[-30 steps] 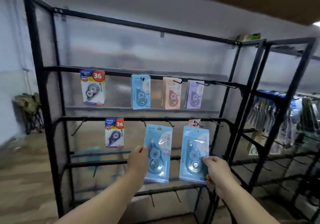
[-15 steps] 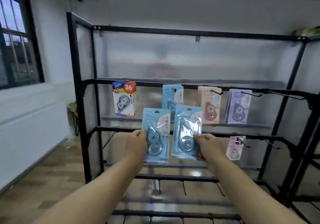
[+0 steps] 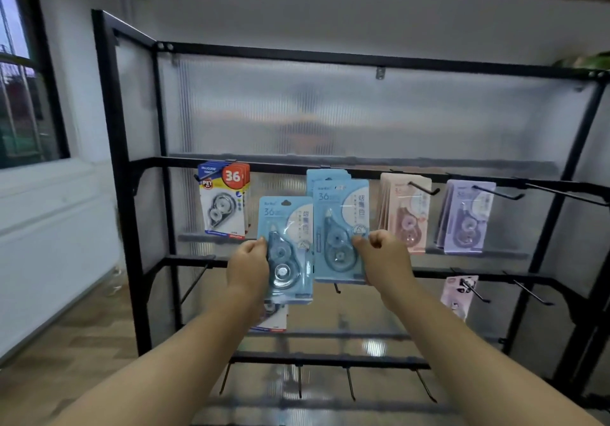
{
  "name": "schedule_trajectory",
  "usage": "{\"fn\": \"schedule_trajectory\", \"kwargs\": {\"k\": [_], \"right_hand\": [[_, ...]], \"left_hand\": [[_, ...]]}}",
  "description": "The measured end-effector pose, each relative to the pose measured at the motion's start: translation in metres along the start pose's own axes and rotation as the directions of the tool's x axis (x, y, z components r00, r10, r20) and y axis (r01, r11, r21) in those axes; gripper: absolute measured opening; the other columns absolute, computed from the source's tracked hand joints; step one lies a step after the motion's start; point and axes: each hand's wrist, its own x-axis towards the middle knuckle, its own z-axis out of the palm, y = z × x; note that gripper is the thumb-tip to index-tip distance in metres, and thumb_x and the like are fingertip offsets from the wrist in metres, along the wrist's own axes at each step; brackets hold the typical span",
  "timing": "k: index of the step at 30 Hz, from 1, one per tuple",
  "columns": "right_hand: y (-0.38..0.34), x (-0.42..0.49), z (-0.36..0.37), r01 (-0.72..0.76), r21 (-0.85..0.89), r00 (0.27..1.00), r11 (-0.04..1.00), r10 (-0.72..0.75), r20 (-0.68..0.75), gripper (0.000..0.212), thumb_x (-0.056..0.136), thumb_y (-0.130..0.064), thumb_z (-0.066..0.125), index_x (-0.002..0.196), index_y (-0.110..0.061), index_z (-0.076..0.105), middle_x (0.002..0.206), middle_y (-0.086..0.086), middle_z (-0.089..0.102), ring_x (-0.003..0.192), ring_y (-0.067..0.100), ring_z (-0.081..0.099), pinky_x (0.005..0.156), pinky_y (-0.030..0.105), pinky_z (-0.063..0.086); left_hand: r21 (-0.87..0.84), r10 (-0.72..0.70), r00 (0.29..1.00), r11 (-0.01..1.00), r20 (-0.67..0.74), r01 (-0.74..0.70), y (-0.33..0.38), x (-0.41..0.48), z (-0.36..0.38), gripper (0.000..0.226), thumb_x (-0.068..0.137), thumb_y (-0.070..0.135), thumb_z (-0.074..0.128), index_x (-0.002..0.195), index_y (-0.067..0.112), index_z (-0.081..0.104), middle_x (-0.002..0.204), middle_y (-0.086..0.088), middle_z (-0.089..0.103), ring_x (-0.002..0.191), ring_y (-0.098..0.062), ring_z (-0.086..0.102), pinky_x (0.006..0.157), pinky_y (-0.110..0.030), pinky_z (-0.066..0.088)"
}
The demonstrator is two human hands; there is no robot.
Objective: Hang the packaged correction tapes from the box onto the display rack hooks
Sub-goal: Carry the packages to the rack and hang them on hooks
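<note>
Thumb and fingers of the left grip (image 3: 249,267) pinch the left edge of a blue pack (image 3: 287,254), holding it upright and low, in front of the gap between the two rails. The right grip (image 3: 384,260) is curled on the lower right edge of a second blue pack (image 3: 340,227), which is lifted higher, so its top overlaps the blue stack (image 3: 325,174) already hanging from the upper rail (image 3: 284,165). Whether its hang hole has met the hook cannot be told, since the pack hides the hook tip.

The step in hand looks like threading the right-hand pack onto the blue hook. The next move calls for lining the hole up with the tip and sliding the card back flat against its fellows. The left-hand pack would then need the same hook or a free one.

Along the same rail hang a white and red stack (image 3: 222,201), a pink stack (image 3: 404,217) and a purple stack (image 3: 465,221). A pale pack (image 3: 457,297) hangs on the lower rail among bare hooks (image 3: 531,293). The box is out of view.
</note>
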Motion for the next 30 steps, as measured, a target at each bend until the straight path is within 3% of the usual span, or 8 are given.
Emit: {"fn": "schedule_trajectory", "kwargs": {"k": [6, 12, 18, 21, 24, 28, 30], "right_hand": [[0.005, 0.010, 0.001, 0.053, 0.024, 0.998, 0.998, -0.053, 0.023, 0.020, 0.093, -0.030, 0.056, 0.084, -0.013, 0.056, 0.089, 0.007, 0.067, 0.084, 0.021, 0.067, 0.076, 0.043, 0.058], [-0.001, 0.014, 0.000, 0.103, 0.007, 0.994, 0.995, -0.103, 0.030, 0.023, 0.094, -0.028, 0.055, 0.077, -0.013, 0.051, 0.087, 0.007, 0.065, 0.074, 0.014, 0.062, 0.065, 0.034, 0.055], [-0.005, 0.016, 0.000, 0.136, -0.046, 0.987, 0.990, -0.131, 0.093, 0.023, 0.093, -0.028, 0.055, 0.089, -0.005, 0.058, 0.093, 0.008, 0.067, 0.091, 0.028, 0.065, 0.080, 0.048, 0.056], [-0.004, 0.015, 0.000, 0.184, -0.103, 0.978, 0.978, -0.171, 0.122, 0.023, 0.095, -0.028, 0.052, 0.095, -0.006, 0.058, 0.092, 0.002, 0.066, 0.090, 0.023, 0.065, 0.079, 0.042, 0.057], [-0.004, 0.014, -0.002, 0.225, -0.129, 0.968, 0.966, -0.206, 0.142, 0.021, 0.097, -0.029, 0.051, 0.095, -0.009, 0.057, 0.090, -0.002, 0.065, 0.082, 0.015, 0.063, 0.068, 0.030, 0.055], [-0.001, 0.016, -0.002, 0.228, -0.127, 0.967, 0.965, -0.208, 0.149, 0.015, 0.096, -0.031, 0.052, 0.092, -0.017, 0.056, 0.093, -0.003, 0.065, 0.086, 0.015, 0.065, 0.074, 0.035, 0.058], [-0.001, 0.017, -0.002, 0.206, -0.102, 0.970, 0.973, -0.190, 0.148, 0.014, 0.096, -0.031, 0.053, 0.089, -0.019, 0.055, 0.091, -0.005, 0.065, 0.085, 0.013, 0.065, 0.071, 0.031, 0.058]], "left_hand": [[-0.047, 0.006, 0.999, 0.999, -0.044, -0.008, 0.001, 0.013, 0.007, 0.023, 0.097, 0.026, 0.047, 0.089, 0.012, 0.064, 0.093, -0.015, 0.070, 0.092, -0.037, 0.067, 0.087, -0.056, 0.053], [-0.084, 0.024, 0.997, 0.996, -0.078, -0.030, 0.002, 0.015, 0.016, 0.022, 0.097, 0.025, 0.049, 0.087, 0.012, 0.063, 0.086, -0.011, 0.070, 0.081, -0.030, 0.067, 0.084, -0.049, 0.055], [-0.097, 0.033, 0.994, 0.994, -0.100, -0.043, 0.007, 0.018, 0.013, 0.023, 0.097, 0.025, 0.049, 0.086, 0.010, 0.063, 0.087, -0.014, 0.070, 0.076, -0.031, 0.067, 0.079, -0.049, 0.056], [-0.096, 0.039, 0.995, 0.994, -0.097, -0.048, 0.008, 0.019, 0.013, 0.023, 0.097, 0.026, 0.049, 0.089, 0.009, 0.063, 0.087, -0.013, 0.070, 0.075, -0.029, 0.067, 0.076, -0.047, 0.056], [-0.097, 0.044, 0.994, 0.994, -0.103, -0.054, 0.008, 0.022, 0.013, 0.025, 0.096, 0.028, 0.050, 0.092, 0.008, 0.063, 0.091, -0.014, 0.070, 0.081, -0.033, 0.068, 0.081, -0.051, 0.056], [-0.101, 0.038, 0.996, 0.994, -0.075, -0.046, 0.006, 0.026, 0.014, 0.025, 0.097, 0.028, 0.049, 0.096, 0.007, 0.063, 0.090, -0.014, 0.070, 0.078, -0.032, 0.069, 0.076, -0.049, 0.057], [-0.106, 0.037, 0.997, 0.993, -0.064, -0.044, 0.005, 0.026, 0.015, 0.026, 0.098, 0.028, 0.048, 0.100, 0.006, 0.062, 0.090, -0.013, 0.070, 0.078, -0.031, 0.069, 0.072, -0.046, 0.057]]}}
